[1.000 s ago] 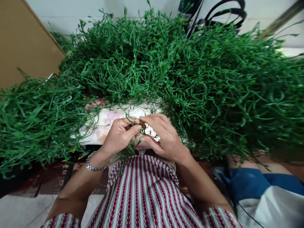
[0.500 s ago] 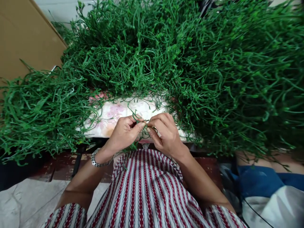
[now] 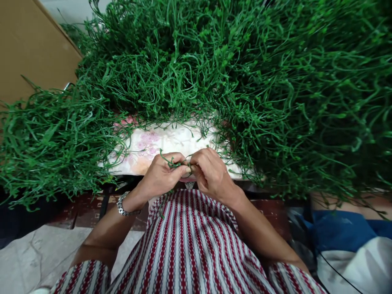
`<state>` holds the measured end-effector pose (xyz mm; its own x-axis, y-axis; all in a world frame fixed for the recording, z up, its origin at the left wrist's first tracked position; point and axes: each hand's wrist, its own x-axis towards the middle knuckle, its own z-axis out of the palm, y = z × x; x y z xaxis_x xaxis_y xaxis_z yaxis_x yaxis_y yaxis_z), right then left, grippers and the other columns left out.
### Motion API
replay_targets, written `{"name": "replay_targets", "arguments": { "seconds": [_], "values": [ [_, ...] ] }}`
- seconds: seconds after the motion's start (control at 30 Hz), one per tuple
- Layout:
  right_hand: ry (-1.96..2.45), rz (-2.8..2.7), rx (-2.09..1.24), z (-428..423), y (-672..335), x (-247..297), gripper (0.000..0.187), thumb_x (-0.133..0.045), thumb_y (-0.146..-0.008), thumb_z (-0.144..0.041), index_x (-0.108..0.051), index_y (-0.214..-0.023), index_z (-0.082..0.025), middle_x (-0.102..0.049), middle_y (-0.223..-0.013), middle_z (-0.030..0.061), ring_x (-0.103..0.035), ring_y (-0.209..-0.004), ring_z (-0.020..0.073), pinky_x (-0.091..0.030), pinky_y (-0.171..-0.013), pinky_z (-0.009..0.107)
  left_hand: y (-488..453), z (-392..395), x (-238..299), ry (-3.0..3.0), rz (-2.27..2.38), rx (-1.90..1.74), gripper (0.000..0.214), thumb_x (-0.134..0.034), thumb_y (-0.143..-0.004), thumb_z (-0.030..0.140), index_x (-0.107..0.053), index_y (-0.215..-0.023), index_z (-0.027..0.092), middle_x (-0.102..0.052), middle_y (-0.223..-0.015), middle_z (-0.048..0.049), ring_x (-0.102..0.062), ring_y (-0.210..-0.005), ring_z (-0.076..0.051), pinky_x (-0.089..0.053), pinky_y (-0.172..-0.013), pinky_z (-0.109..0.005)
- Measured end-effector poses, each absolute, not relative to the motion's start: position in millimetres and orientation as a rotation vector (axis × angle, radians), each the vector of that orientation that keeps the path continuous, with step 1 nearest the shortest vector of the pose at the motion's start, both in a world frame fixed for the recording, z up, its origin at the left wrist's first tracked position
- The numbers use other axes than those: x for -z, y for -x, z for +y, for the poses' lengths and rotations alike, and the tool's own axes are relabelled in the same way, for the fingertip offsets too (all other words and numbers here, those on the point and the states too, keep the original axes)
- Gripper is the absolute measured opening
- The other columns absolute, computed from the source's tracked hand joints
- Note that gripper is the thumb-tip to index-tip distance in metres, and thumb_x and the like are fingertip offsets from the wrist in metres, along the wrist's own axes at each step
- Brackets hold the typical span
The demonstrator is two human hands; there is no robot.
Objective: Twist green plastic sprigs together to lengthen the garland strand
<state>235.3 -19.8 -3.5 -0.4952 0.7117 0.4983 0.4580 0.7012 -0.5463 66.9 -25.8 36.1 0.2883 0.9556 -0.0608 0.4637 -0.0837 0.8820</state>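
Observation:
My left hand [image 3: 163, 173], with a metal watch [image 3: 122, 206] at its wrist, is closed with thumb and fingers pinching a thin green plant stem [image 3: 173, 165]. Close against it, my right hand [image 3: 213, 173] is also closed, its fingertips meeting the left ones at the stem. The exact spot where the fingertips come together is partly hidden. Both hands are above the front edge of a white flowered table cover [image 3: 177, 139]. A thick heap of curly green stems [image 3: 183, 69] surrounds this patch at the back and right, and a smaller heap [image 3: 55, 143] lies on the left.
A brown board [image 3: 33, 49] stands at the far left. Beyond the right-hand heap's front edge is blue cloth [image 3: 343, 230], with white cloth [image 3: 367, 261] below it. A dark red wooden bench [image 3: 88, 210] shows under the table edge, above a pale floor [image 3: 27, 257].
Both hands are still pinched together. My right fingers have curled in closer, and the stem ends at my left hand have dropped lower. The view has shifted slightly.

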Motion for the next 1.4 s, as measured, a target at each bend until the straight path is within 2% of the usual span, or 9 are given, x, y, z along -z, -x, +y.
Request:
{"name": "replay_targets", "arguments": {
  "seconds": [0.13, 0.27, 0.43, 0.57, 0.8, 0.93, 1.17, 1.27, 1.4],
  "values": [
    [0.816, -2.165, -0.594, -20, -239, 1, 0.006, -0.042, -0.089, -0.019, -0.046, -0.091, -0.015, -0.053, -0.08, 0.0054, -0.046, -0.074, 0.0161, -0.038, -0.07, 0.031, -67, -26, -38, -1.692, 1.258, -0.714, 0.012, -0.058, -0.076, 0.018, -0.058, -0.065, 0.013, -0.053, -0.059, 0.0021, -0.045, -0.058, -0.008, -0.035, -0.055, -0.019],
    [0.904, -2.279, -0.357, -20, -238, 3, 0.014, -0.041, -0.087, -0.016, -0.052, -0.095, -0.013, -0.052, -0.078, 0.007, -0.043, -0.073, 0.0179, -0.035, -0.068, 0.032, -67, -23, -33, -1.815, 1.219, -0.647, 0.017, -0.056, -0.076, 0.018, -0.051, -0.061, 0.013, -0.046, -0.056, 0.0039, -0.039, -0.055, -0.007, -0.031, -0.054, -0.02],
    [0.9, -2.349, -0.106, -22, -240, 3, 0.021, -0.038, -0.083, -0.011, -0.053, -0.069, -0.015, -0.045, -0.061, 0.0033, -0.034, -0.06, 0.0155, -0.028, -0.059, 0.029, -65, -20, -31, -2.058, 1.181, -0.509, 0.022, -0.05, -0.078, 0.015, -0.042, -0.058, 0.015, -0.036, -0.055, 0.0051, -0.034, -0.053, -0.007, -0.026, -0.052, -0.021],
    [0.619, -2.466, -0.47, -19, -255, -3, 0.018, -0.038, -0.077, -0.008, -0.048, -0.065, -0.017, -0.042, -0.056, -0.0004, -0.036, -0.055, 0.0126, -0.029, -0.056, 0.026, -65, -16, -40, -2.17, 0.839, -0.337, 0.028, -0.047, -0.083, 0.02, -0.041, -0.056, 0.015, -0.039, -0.056, 0.0036, -0.037, -0.053, -0.008, -0.026, -0.053, -0.023],
    [0.125, -2.261, -1.458, -7, -263, -1, 0.034, -0.032, -0.093, -0.029, -0.054, -0.074, -0.013, -0.054, -0.062, 0.0021, -0.048, -0.056, 0.0079, -0.038, -0.057, 0.019, -68, -11, -47, -1.958, 0.488, -0.289, 0.035, -0.045, -0.087, 0.034, -0.044, -0.057, 0.016, -0.042, -0.054, 0.0016, -0.039, -0.051, -0.009, -0.03, -0.052, -0.023],
    [0.003, -2.179, -1.673, -5, -270, -1, 0.041, -0.031, -0.095, -0.039, -0.056, -0.079, -0.011, -0.058, -0.067, 0.0046, -0.052, -0.06, 0.0079, -0.04, -0.058, 0.019, -58, -7, -46, -1.799, 0.557, -0.267, 0.032, -0.051, -0.083, 0.033, -0.052, -0.058, 0.015, -0.046, -0.054, 0.0006, -0.042, -0.051, -0.009, -0.031, -0.052, -0.023],
    [0.79, -1.936, -0.998, 0, -279, -18, 0.021, -0.04, -0.093, -0.024, -0.057, -0.084, -0.014, -0.054, -0.07, 0.0013, -0.05, -0.062, 0.0081, -0.04, -0.061, 0.021, -59, -5, -35, -1.424, 1.098, -0.71, 0.02, -0.066, -0.073, 0.032, -0.065, -0.068, 0.013, -0.053, -0.055, 0.0015, -0.043, -0.049, -0.006, -0.033, -0.048, -0.018],
    [0.925, -1.908, -0.764, -9, -263, -21, 0.017, -0.04, -0.092, -0.019, -0.057, -0.094, -0.015, -0.057, -0.074, 0.0018, -0.053, -0.065, 0.009, -0.042, -0.062, 0.021, -70, -9, -28, -1.298, 1.152, -0.779, 0.025, -0.063, -0.076, 0.037, -0.065, -0.07, 0.013, -0.051, -0.051, 0.0023, -0.042, -0.044, -0.005, -0.032, -0.042, -0.017],
    [0.927, -1.942, -0.541, -20, -242, -10, 0.014, -0.05, -0.088, -0.025, -0.055, -0.098, -0.015, -0.062, -0.081, 0.0041, -0.057, -0.07, 0.0112, -0.045, -0.063, 0.023, -77, -11, -20, -1.204, 1.167, -0.887, 0.028, -0.063, -0.077, 0.038, -0.06, -0.065, 0.013, -0.049, -0.046, 0.0036, -0.045, -0.041, -0.006, -0.038, -0.042, -0.018]
  ]
}}
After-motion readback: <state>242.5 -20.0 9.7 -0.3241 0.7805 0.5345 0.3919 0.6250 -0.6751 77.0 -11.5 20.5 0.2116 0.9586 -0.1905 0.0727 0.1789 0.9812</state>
